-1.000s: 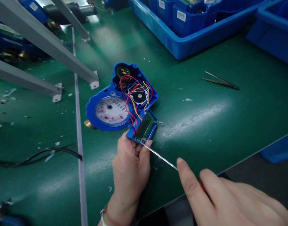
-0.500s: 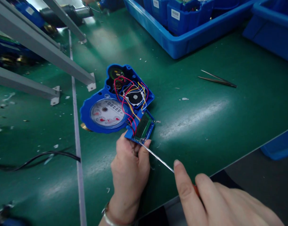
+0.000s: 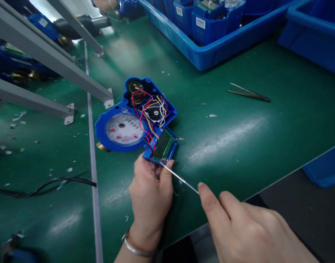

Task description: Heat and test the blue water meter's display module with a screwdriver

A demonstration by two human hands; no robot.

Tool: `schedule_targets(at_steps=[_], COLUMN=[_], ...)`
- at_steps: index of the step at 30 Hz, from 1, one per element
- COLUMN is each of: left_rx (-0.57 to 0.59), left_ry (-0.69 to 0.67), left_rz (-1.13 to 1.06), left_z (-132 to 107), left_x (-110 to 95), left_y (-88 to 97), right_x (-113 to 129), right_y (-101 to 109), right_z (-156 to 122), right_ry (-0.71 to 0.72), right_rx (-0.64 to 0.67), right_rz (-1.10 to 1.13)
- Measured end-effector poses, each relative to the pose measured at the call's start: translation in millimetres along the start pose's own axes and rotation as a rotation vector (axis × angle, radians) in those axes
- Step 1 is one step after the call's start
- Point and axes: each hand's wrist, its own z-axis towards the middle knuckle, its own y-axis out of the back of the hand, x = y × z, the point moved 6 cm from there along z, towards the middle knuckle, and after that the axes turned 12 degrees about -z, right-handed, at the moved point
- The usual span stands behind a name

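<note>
**Screwdriver tip at the display board**

Our left hand (image 3: pixel 151 193) pinches the display board (image 3: pixel 162 145), thumb & fingers closed on its near edge, at the near-right corner of the blue meter (image 3: pixel 120 128) on the green mat (image 3: pixel 238 142). Our right hand (image 3: pixel 238 226) is curled round the screwdriver (image 3: pixel 181 179), index finger along the shaft, tip at the board beside our left thumb. A small screw (image 3: pixel 179 138) lies just right of the board. Tweezers (image 3: pixel 249 95) sit far right, well apart. Blue tray (image 3: pixel 211 58) is beyond, black cable (image 3: pixel 60 180) to the left.
</note>
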Motion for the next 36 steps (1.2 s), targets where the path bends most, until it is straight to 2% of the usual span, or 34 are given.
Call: schedule_targets(at_steps=[3, 6, 9, 13, 20, 25, 36], left_rx=[0.002, 0.020, 0.065, 0.108, 0.126, 0.142, 0.138], left_ry=[0.070, 0.118, 0.138, 0.161, 0.205, 0.227, 0.193], left_rz=[-0.182, -0.531, -0.815, -0.983, -1.037, -1.019, -0.906], left_z=[0.5, 2.5, 4.8, 5.6, 3.4, 2.7, 2.7], left_x=[8.1, 17.3, 23.7, 28.2, 30.2, 30.4, 22.4], left_y=[-2.4, -7.1, -12.1, -14.8, -14.2, -14.8, -12.0], right_x=[1.3, -0.5, -8.4, -20.9, -16.4, -13.4, -7.9], right_y=[-11.6, -24.9, -25.6, -18.1, -21.9, -23.1, -10.0], right_z=[2.7, 1.7, -0.7, -2.5, 3.9, 6.7, 7.7], right_ry=[0.037, 0.036, 0.025, 0.020, 0.072, 0.081, 0.176], right_rx=[0.048, 0.122, 0.072, -0.026, -0.002, -0.039, -0.119], right_rz=[0.130, 0.251, 0.318, 0.376, 0.329, 0.252, 0.017])
